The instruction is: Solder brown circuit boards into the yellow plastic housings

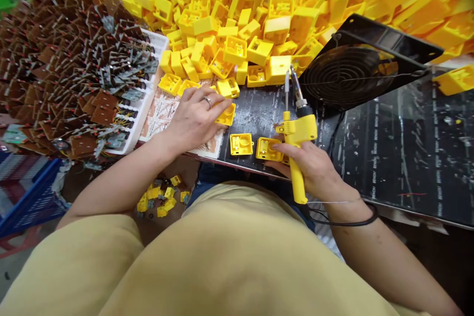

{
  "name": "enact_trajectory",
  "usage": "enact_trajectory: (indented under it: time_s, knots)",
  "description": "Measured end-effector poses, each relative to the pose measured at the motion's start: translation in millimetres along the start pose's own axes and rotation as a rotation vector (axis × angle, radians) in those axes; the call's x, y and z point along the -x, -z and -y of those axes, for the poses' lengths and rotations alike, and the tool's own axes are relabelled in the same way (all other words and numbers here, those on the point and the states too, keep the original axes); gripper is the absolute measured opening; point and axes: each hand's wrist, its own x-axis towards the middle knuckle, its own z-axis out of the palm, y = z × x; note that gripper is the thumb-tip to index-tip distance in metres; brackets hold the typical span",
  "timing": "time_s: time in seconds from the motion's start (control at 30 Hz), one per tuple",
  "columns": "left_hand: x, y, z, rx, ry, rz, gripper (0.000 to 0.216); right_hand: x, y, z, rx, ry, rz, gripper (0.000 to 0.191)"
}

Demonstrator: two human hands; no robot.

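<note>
Right of centre, the right hand (314, 163) is wrapped round a yellow soldering gun (297, 165), its fingers also at an open yellow case (268, 149) near the counter (388, 158) edge. At centre, the left hand (198, 116) lies over another case (226, 114); whether it grips cannot be told. The tip points towards the yellow pile (237, 10) at the top; if hot, a careless tilt could scorch plastic. Holding both gun and case might make either slip, and a nudge could send the middle case (241, 144) over the edge.
</note>
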Motion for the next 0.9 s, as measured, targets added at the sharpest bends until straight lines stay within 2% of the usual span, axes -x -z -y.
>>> enact_trajectory:
  time_s: [0.1,0.2,0.3,0.37,0.5,0.6,0.73,0.8,0.9]
  knots:
    - [16,9,-4,0.047,-0.105,0.110,0.053,4,0,-2,0.004,-0.018,-0.011,0.040]
    - [29,5,-19,0.095,-0.143,0.176,0.053,2,-2,-4,-0.009,0.003,-0.004,0.040]
    - [32,-6,-31,0.116,-0.118,0.101,0.055,-4,-1,-6,-0.024,0.044,0.000,0.042]
    - [32,-11,-29,0.116,-0.081,0.008,0.060,-8,1,-7,-0.028,0.050,-0.008,0.051]
    - [37,-9,-6,-0.053,0.223,-0.136,0.060,-6,10,-11,-0.022,0.016,-0.028,0.071]
    - [42,-4,4,-0.210,0.338,-0.064,0.051,0,11,-12,-0.005,-0.013,-0.037,0.074]
    - [45,2,-5,-0.248,0.365,0.102,0.053,4,9,-10,0.009,-0.024,-0.021,0.066]
    - [45,7,-8,-0.148,0.342,0.151,0.056,2,9,-10,0.010,-0.014,-0.020,0.063]
    - [46,16,2,0.095,0.221,0.125,0.050,-2,10,-9,0.013,0.003,-0.011,0.060]
